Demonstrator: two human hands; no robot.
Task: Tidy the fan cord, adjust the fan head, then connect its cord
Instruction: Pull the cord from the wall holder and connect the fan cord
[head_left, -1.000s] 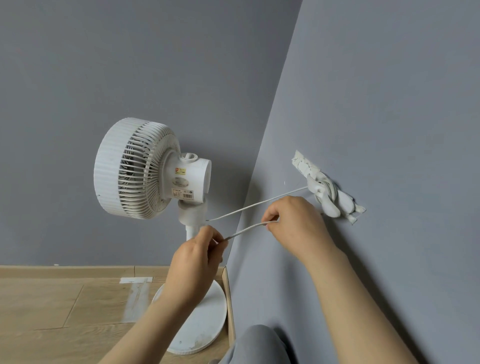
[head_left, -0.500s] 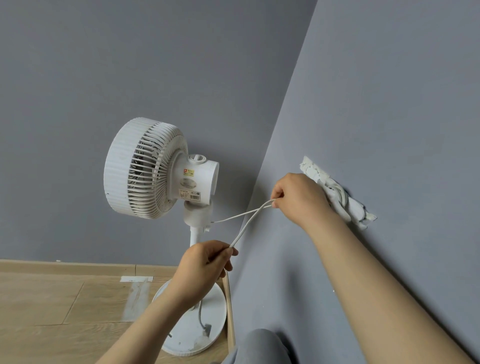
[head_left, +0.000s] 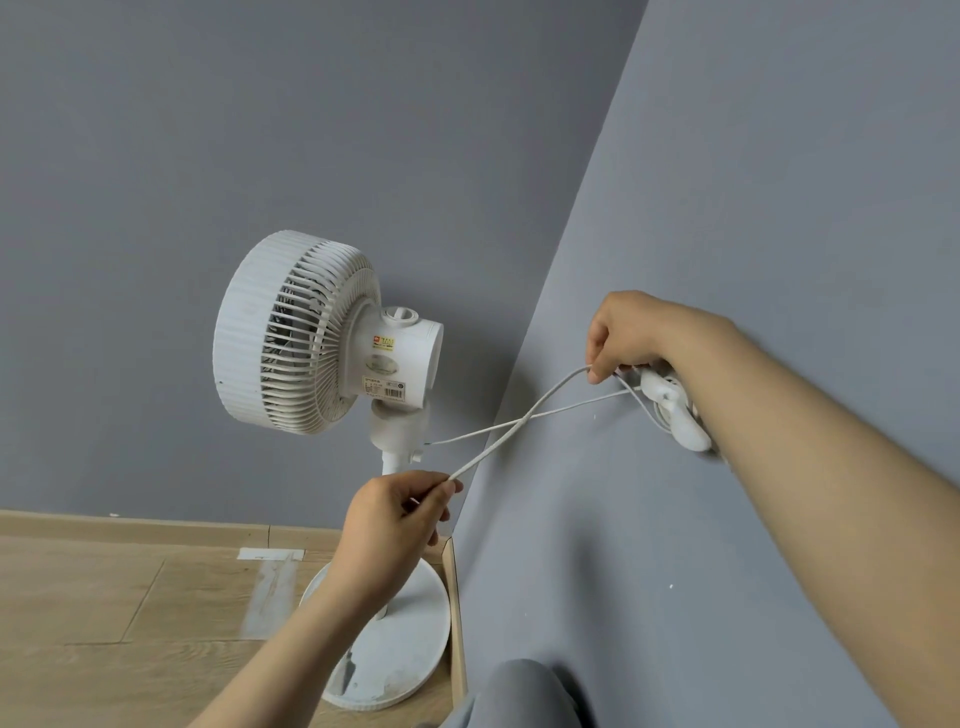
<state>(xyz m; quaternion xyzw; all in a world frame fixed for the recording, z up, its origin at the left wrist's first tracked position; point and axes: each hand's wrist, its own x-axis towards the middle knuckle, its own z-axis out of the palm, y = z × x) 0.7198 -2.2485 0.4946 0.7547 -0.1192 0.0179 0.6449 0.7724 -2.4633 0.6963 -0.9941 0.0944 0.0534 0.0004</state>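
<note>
Fingers of our left hand (head_left: 390, 519) pinch the white cord (head_left: 511, 427) in front of the fan (head_left: 311, 338) stem. Our right hand (head_left: 631, 332) pinches the same cord higher, beside a white clip (head_left: 675, 410) on the grey wall (head_left: 753, 208), where two cord strands cross.

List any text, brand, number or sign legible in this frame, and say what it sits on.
Nothing can be read with confidence.
Red and yellow sticker on the fan motor housing: print too blurred.
White rating label with barcode below it: print too small.
Oval emblem between them: no legible text.
</note>
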